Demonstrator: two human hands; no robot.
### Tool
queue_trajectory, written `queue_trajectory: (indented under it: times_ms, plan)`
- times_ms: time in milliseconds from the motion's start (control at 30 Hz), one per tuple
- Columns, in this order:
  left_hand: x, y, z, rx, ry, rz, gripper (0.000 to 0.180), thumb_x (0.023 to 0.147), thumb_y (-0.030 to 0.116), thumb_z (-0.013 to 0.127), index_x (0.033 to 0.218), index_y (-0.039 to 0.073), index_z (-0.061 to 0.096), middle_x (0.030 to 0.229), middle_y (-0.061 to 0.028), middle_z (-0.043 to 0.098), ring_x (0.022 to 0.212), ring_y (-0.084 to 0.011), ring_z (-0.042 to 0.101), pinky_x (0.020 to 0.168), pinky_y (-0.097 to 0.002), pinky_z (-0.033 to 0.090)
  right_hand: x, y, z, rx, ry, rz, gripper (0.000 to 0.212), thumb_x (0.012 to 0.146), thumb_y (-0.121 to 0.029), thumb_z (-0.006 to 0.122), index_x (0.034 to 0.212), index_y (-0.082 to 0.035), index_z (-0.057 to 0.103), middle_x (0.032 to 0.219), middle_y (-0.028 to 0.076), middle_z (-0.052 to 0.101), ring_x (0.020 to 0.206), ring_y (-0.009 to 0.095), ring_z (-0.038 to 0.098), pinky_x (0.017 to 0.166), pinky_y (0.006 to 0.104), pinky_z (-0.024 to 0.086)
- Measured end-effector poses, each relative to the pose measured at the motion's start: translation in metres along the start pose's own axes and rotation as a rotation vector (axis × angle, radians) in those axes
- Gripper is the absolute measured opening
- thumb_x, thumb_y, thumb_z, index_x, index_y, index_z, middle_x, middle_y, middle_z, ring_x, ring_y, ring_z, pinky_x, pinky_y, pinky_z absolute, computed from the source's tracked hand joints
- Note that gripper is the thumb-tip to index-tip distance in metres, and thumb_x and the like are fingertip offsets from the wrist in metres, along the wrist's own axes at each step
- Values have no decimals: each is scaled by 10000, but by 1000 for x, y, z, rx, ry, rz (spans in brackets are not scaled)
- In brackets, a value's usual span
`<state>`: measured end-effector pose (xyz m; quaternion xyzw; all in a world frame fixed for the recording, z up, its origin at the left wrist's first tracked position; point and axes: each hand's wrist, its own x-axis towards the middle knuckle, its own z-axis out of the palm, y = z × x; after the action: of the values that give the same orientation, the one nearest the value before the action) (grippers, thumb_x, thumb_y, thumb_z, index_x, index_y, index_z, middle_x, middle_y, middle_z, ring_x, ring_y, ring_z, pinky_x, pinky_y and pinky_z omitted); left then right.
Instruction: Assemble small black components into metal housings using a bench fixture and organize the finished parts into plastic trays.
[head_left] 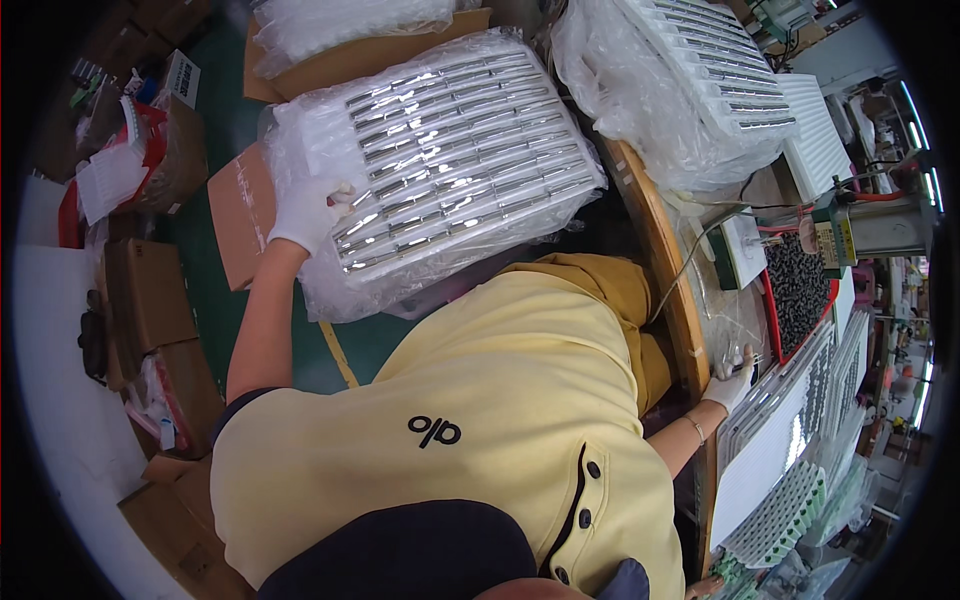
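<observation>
My left hand (pixel 312 212), in a white glove with bare fingertips, is at the left edge of a stack of white trays (pixel 320 135) wrapped in clear plastic. Rows of shiny silver tubes (pixel 450 145) lie in the top tray. My left fingers are curled in at the tube ends; what they pinch, if anything, is too small to make out. On the workbench at the right, my right hand (pixel 732 388), also gloved, rests with fingers apart beside a pile of flat white trays (pixel 765 445). A red bin (pixel 800 345) of small black parts stands just beyond it.
A second wrapped stack (pixel 660 90) of tube-filled trays stands at the far right. The bench's wooden edge (pixel 665 270) runs close beside my body. Cardboard boxes (pixel 155 300) line the left. A green-and-white rack (pixel 775 515) lies at the lower right, near another person's fingers (pixel 705 587).
</observation>
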<state>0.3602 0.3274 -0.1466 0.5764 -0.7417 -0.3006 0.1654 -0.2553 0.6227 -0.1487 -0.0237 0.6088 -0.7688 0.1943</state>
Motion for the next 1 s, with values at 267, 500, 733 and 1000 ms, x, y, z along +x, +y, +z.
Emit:
queue_trajectory:
  times_ms: [267,500,733,1000]
  plan:
    - [-6,-9,26,-121,366,112,196,787,24,605,977,34,654,901,-118,657,865,-238,623,788,-302,475,1,1,-3,31,-30,-21,283,940,-217,487,1144,-24,517,664,-9,433,456,76,315,398,217,234]
    - [-29,54,51,335,636,-42,396,904,86,481,1293,29,438,1249,-151,528,1155,-327,486,1003,-390,357,-3,1,-2,17,-2,-51,305,932,-223,490,1147,-7,515,652,-12,432,452,78,336,401,225,244]
    - [-30,40,65,182,640,-25,402,927,120,450,1325,65,423,1271,-166,513,1169,-353,469,1008,-403,341,4,3,-4,34,10,-6,319,943,-213,478,1198,-23,494,665,-11,444,459,77,319,406,217,241]
    - [-32,19,71,-519,662,-22,465,990,295,321,1374,34,340,1383,-136,382,1284,-252,356,1070,-333,267,5,0,-7,137,-49,-22,266,942,-181,475,1124,5,531,630,-15,412,435,67,300,385,202,230]
